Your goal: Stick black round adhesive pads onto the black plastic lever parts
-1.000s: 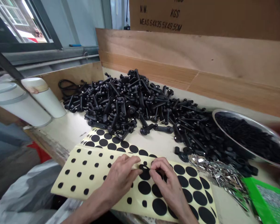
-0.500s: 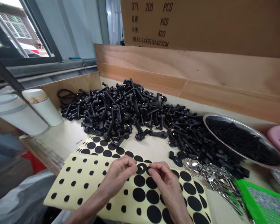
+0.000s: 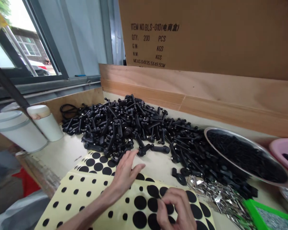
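Your left grip (image 3: pixel 126 174) is spread wide, fingers fanned low over the upper edge of the cream backing sheet (image 3: pixel 62 204), with nothing held that shows. Your right grip (image 3: pixel 175 207) is drawn into a narrow pinch down among the large black adhesive dots (image 3: pixel 140 202) on that sheet. Your fingers hide the spot, so I can't tell whether a dot lies between them. The sheet lies flat on the table (image 3: pixel 62 150) right in front of you, overlapping a second dot sheet (image 3: pixel 97 160) that reaches toward the heap.

By their look, these dots should be thin, light and soft, with a tacky back; they'll likely cling to your fingertips and may stretch or crease if pulled from the middle. Your best hold is probably at the rim, a fingernail under the edge, peeling low across the paper. The backing looks light and floppy, so flat fingers beside a dot should stop it riding up.

Beyond the sheets sits a big heap of black plastic crank-shaped parts (image 3: pixel 120 131). A steel bowl (image 3: pixel 230 135) of small black pieces stands to the right — a pink basin (image 3: pixel 285 150) just past it — and silvery metal pieces (image 3: pixel 218 198) lie beside a green-rimmed tray (image 3: pixel 254 214). White canisters (image 3: pixel 19 131) stand at the left, and a cardboard carton (image 3: pixel 194 35) rises behind a plywood board (image 3: pixel 182 95).
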{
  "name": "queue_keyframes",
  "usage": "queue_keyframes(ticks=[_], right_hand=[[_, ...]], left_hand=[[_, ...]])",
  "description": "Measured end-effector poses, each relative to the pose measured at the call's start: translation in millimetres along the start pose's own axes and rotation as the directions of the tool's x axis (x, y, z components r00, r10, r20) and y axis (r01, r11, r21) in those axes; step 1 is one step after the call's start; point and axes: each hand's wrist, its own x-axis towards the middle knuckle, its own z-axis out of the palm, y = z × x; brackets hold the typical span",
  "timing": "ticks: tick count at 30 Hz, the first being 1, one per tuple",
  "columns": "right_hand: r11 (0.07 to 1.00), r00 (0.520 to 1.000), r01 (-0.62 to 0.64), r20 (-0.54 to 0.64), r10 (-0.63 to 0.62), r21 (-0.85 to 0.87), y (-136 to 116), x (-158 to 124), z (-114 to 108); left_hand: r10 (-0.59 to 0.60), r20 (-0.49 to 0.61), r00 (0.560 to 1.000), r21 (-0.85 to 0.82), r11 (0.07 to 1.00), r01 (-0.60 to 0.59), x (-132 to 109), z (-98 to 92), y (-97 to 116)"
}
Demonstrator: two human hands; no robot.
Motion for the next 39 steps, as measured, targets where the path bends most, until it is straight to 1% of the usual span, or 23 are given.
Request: queue_keyframes(ticks=[2,4,5,7,9,10,11,12,13,14,15,16,17,18,21,23,25,27,28,30,34,36,39], right_hand=[[0.996,0.993,-0.075,-0.084,0.078,0.038,3,4,-4],[0.962,0.961,-0.249,-0.089,0.260,0.115,12,8,-9],[0.922,0.929,-0.354,-0.060,0.366,0.155,18,10,-11],[0.813,0.835,-0.540,0.014,0.551,0.216,28,13,-15],[0.714,0.752,-0.649,0.076,0.655,0.263,31,16,-15],[0.682,0.730,-0.672,0.103,0.676,0.289,30,17,-13],[0.660,0.722,-0.679,0.128,0.680,0.322,27,18,-11],[0.648,0.727,-0.673,0.157,0.668,0.358,23,19,-9],[0.632,0.732,-0.668,0.191,0.654,0.394,19,19,-6],[0.610,0.735,-0.666,0.234,0.637,0.429,16,19,-3],[0.589,0.735,-0.668,0.277,0.619,0.456,13,18,-1],[0.574,0.734,-0.672,0.318,0.600,0.469,12,16,0],[0.573,0.735,-0.675,0.355,0.578,0.465,11,15,1],[0.588,0.736,-0.676,0.386,0.555,0.444,12,12,1],[0.713,0.746,-0.641,0.451,0.491,0.284,13,4,0],[0.779,0.758,-0.592,0.473,0.449,0.208,12,0,-1],[0.784,0.781,-0.581,0.420,0.462,0.219,11,-1,-2],[0.736,0.785,-0.617,0.287,0.549,0.280,11,1,-5],[0.705,0.767,-0.641,0.226,0.600,0.304,12,3,-7],[0.640,0.713,-0.698,0.220,0.666,0.323,14,5,-9],[0.520,0.596,-0.803,0.434,0.676,0.293,13,3,-8],[0.487,0.556,-0.830,0.477,0.681,0.272,10,1,-6],[0.459,0.514,-0.856,0.483,0.709,0.238,5,-2,-1]], left_hand=[[0.104,-0.035,0.994,0.164,0.982,-0.097,25,8.3,-4],[0.145,-0.011,0.989,0.196,0.971,-0.140,47,14.2,-7],[0.144,-0.006,0.990,0.178,0.974,-0.141,54,15.0,-6],[0.139,-0.029,0.990,0.146,0.980,-0.133,58,11.1,-2],[0.086,-0.053,0.995,0.022,0.996,-0.085,47,2.5,6],[0.024,-0.030,0.999,-0.109,0.994,-0.027,37,-1.7,10],[-0.068,0.040,0.997,-0.316,0.946,0.077,25,-4.6,14],[-0.150,0.156,0.976,-0.522,0.827,0.210,12,-5.6,18],[-0.201,0.294,0.935,-0.671,0.653,0.351,-2,-4.4,21],[-0.221,0.407,0.886,-0.756,0.463,0.462,-15,-1.1,23],[-0.220,0.487,0.845,-0.788,0.307,0.533,-27,3.4,24],[-0.214,0.529,0.821,-0.800,0.197,0.567,-37,8.4,25],[-0.208,0.545,0.812,-0.805,0.144,0.576,-45,12.6,24],[-0.205,0.545,0.813,-0.805,0.145,0.576,-51,15.4,23],[-0.203,0.511,0.835,-0.765,0.335,0.550,-57,12.5,15],[-0.201,0.502,0.841,-0.741,0.401,0.538,-57,5.2,9],[-0.190,0.506,0.841,-0.766,0.351,0.539,-56,-0.8,4],[-0.186,0.506,0.842,-0.801,0.260,0.539,-54,-2.9,0],[-0.189,0.503,0.843,-0.814,0.224,0.536,-54,-2.6,-1],[-0.198,0.490,0.849,-0.831,0.186,0.524,-52,-0.5,-2],[-0.205,0.460,0.864,-0.846,0.192,0.497,-51,5.2,0],[-0.208,0.441,0.873,-0.851,0.211,0.480,-51,7.3,1],[-0.242,0.410,0.879,-0.863,0.209,0.460,-51,9.9,3]])
